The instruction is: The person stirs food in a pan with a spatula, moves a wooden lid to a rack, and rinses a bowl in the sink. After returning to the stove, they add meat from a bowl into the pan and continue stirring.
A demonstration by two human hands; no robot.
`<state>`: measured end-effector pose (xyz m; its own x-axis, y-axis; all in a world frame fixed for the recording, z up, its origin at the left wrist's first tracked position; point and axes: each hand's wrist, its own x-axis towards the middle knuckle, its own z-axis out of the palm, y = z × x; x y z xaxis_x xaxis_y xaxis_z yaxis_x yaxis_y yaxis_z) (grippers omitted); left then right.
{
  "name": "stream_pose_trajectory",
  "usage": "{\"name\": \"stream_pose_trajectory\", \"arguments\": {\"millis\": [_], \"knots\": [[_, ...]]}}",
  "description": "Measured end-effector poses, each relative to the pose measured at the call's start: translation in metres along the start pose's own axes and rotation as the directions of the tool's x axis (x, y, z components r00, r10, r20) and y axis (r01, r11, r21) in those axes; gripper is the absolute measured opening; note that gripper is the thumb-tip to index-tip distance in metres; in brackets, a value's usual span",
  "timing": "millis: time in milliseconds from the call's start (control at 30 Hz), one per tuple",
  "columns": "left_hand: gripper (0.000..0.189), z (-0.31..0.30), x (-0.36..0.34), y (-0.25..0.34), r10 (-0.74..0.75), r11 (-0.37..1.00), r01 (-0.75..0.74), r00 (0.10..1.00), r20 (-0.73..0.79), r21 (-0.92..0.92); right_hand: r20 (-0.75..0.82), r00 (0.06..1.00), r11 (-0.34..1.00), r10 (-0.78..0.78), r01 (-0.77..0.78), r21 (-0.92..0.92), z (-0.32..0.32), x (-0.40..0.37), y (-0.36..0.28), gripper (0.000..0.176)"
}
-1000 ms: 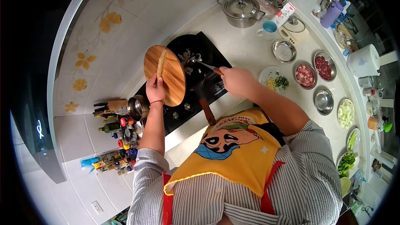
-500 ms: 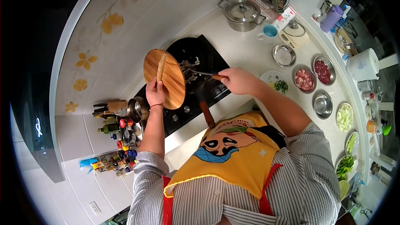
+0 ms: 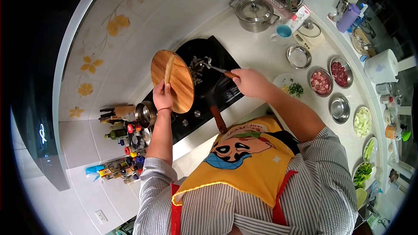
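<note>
Spatula (image 3: 216, 68) has swung since the last frame, its head now sitting farther up the pan (image 3: 193, 48). Closest to the camera is the apron (image 3: 244, 159), with the pan handle (image 3: 218, 119) pointing back at it, nobody holding it. Left hand (image 3: 162, 99) has its fingers closed round the bar (image 3: 169, 69) of the lid (image 3: 182, 89), which is tilted up by the pan's left side; can't tell if they touch. Right hand (image 3: 249, 82) has its fingers wrapped on the spatula's grip, long axis running left and slightly away, head in among the chopped bits (image 3: 197, 77). So the bits lie left of the right fingers, right beside the lid's edge. Off to the right there's a plate (image 3: 281, 79) and meat bowls, pot (image 3: 254, 15) farther back.
</note>
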<state>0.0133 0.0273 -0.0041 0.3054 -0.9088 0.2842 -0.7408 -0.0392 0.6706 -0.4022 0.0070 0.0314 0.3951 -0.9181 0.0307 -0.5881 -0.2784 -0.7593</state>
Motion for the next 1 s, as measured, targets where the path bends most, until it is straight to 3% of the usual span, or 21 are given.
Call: {"name": "stream_pose_trajectory", "arguments": {"millis": [100, 167, 500, 567, 700, 833, 1000], "knots": [[0.031, -0.002, 0.002, 0.002, -0.021, 0.997, 0.021, 1.0, -0.007, 0.074, -0.026, 0.998, 0.997, 0.063, -0.062, 0.048, 0.006, 0.011, 0.001, 0.027], [0.031, -0.001, 0.002, -0.001, -0.024, 0.999, 0.024, 1.0, -0.008, 0.039, 0.101, 0.981, 0.985, 0.165, -0.17, 0.039, 0.001, 0.015, -0.006, 0.038], [0.029, 0.004, 0.001, -0.014, 0.022, 1.0, -0.022, 1.0, -0.001, -0.02, -0.014, 0.981, 0.965, 0.192, -0.187, 0.185, 0.059, 0.029, 0.021, 0.04], [0.029, 0.005, 0.0, -0.014, 0.018, 1.0, -0.018, 1.0, -0.01, -0.008, -0.05, 0.991, 0.979, 0.125, -0.115, 0.171, 0.072, 0.027, 0.027, 0.038], [0.029, 0.001, -0.001, -0.004, -0.033, 0.999, 0.033, 0.999, 0.016, -0.021, 0.081, 0.986, 0.964, 0.144, -0.158, 0.214, 0.039, 0.016, 0.01, 0.037], [0.029, 0.001, 0.0, -0.013, -0.016, 0.999, 0.016, 1.0, -0.001, 0.044, 0.213, 0.972, 0.992, 0.104, -0.117, 0.051, -0.039, -0.006, -0.027, 0.033], [0.03, 0.004, 0.004, -0.008, -0.008, 0.999, 0.008, 1.0, -0.01, 0.034, 0.196, 0.978, 0.991, 0.071, -0.046, -0.128, -0.042, -0.006, -0.014, 0.03]]}}
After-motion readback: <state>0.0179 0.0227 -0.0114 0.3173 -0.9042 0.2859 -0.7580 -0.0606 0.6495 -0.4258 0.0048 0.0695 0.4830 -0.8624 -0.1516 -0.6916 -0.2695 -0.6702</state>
